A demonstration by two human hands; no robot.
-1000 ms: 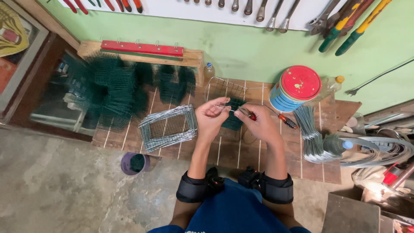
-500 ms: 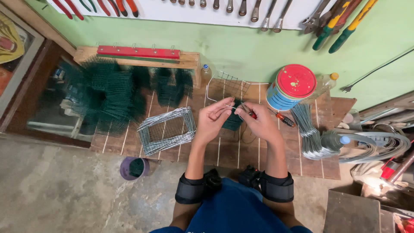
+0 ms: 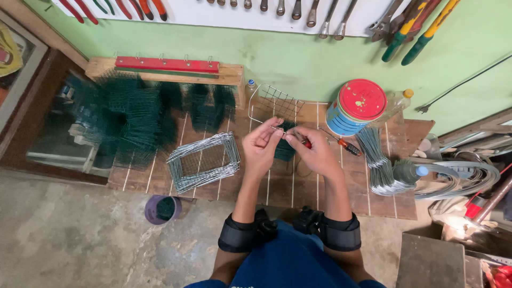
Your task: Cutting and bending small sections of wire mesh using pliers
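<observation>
Both hands together, fingertips pinched

I see: green wall | dark green mesh pile | bare grey wire frames | tin, red lid, blue-striped side | purple cup | brown desk, pale lines | red bar

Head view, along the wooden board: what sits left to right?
Dark green wire mesh pile → stack of bare grey wire frames → left hand → right hand → red-lidded blue tin → bundle of grey cut wires → coiled grey wire.
</observation>
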